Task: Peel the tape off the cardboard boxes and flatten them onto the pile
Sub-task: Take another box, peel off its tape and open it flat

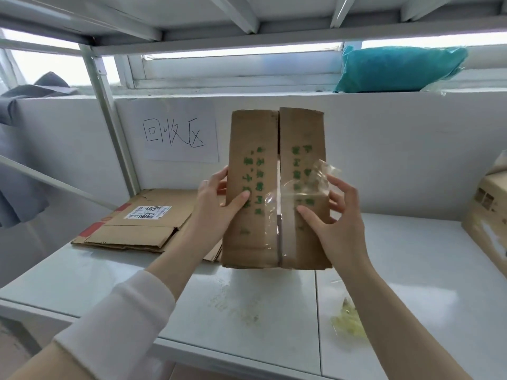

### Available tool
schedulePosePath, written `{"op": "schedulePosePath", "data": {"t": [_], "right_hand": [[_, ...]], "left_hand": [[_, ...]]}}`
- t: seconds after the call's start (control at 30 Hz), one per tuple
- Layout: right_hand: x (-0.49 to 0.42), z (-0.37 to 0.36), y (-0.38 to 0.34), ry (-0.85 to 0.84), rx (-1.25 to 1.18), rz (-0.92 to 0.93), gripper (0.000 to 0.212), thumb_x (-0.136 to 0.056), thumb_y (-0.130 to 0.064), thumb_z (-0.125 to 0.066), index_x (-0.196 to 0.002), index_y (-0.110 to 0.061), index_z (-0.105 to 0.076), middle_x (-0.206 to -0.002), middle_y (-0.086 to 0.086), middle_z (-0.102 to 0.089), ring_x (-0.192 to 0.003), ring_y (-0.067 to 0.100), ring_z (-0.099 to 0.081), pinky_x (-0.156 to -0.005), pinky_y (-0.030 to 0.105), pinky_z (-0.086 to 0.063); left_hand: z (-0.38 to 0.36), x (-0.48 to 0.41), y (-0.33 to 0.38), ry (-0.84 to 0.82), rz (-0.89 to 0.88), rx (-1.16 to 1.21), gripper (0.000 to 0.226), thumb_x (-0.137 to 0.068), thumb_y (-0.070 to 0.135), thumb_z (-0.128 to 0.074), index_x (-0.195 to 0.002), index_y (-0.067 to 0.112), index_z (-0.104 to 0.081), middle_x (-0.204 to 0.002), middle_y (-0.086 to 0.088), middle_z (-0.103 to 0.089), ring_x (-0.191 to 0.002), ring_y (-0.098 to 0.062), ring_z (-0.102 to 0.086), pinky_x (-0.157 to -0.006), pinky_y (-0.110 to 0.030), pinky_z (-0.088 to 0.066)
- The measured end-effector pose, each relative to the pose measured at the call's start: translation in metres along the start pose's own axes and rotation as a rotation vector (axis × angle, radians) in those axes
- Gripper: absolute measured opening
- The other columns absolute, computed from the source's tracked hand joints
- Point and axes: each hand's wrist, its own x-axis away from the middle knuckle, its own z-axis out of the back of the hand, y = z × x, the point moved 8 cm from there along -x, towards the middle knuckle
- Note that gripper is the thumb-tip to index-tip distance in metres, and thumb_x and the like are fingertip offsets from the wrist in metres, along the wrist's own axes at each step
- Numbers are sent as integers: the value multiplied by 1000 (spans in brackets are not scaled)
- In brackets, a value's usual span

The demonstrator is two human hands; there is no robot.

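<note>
White paper sheet (179, 132) on the far wall, hand-lettered in black: "回收区". Cardboard box (253, 187), held at centre, carries two columns of green printed characters running along its flaps; too blurred to read. White label (148, 212) with dark print on the top sheet of the pile (137, 229); illegible, red strips along that sheet's left edge. The pile is flattened brown cardboard, lying far-left on the white table (247, 303), just left of and behind the held box. A second box (487, 212) stands at the right edge, cut off by the frame, with dark print on its side that is unreadable; contents not visible. The held box is brown and upright, clear of the table, its two flaps meeting at a centre seam that gapes slightly in the middle; only a pale sliver shows inside. Clear tape (315, 178) covers the lower seam; its upper end is lifted and crumpled by the right flap. Left hand (218, 200) grips the left edge, thumb on the front face. Right hand (336, 223) holds the right edge, thumb pressed on the taped face, fingers spread beside the loose tape; whether they pinch it cannot be told. Hands are apart, with the box between them. A yellowish crumpled wad (347, 320) lies on the near-right table. A teal bag (397, 69) sits on the far sill.
</note>
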Motion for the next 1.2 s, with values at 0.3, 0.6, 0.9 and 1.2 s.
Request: {"op": "schedulePosePath", "data": {"t": [0.3,0.6,0.9,1.2], "right_hand": [[16,-3,-47,-54,245,113,12,-78,-29,-70,-84,-28,-59,-104,-15,-55,-92,-2,-52,-76,7,-38],[31,-28,-92,20,318,539,4,-82,-11,-63,-81,-11,-60,-79,-7,-61,-79,4,-51,-73,1,-37],[9,-46,-86,-168,287,252,28,-88,-20,-59,-102,-25,-36,-56,3,-54,-50,7,-44,-53,9,-37],[1,-62,-91,-34,814,467,19,-80,-37,-66,-91,-22,-70,-111,7,-45,-105,16,-24,-91,29,-32]], "left_hand": [[28,30,26,82,71,31,67,-81,41,-64,-138,28,-32,-135,4,-41,-118,-9,-45,-97,-29,-40],[21,21,20,-32,146,77,70,-89,36,-56,-143,37,-10,-145,0,-36,-123,-21,-46,-101,-45,-43],[18,5,13,-77,82,12,43,-92,34,-52,-133,42,-39,-143,-1,-37,-131,-19,-36,-109,-44,-33],[19,-4,7,-76,89,29,43,-92,34,-52,-132,41,-41,-139,-4,-40,-126,-21,-41,-107,-44,-36]]}}
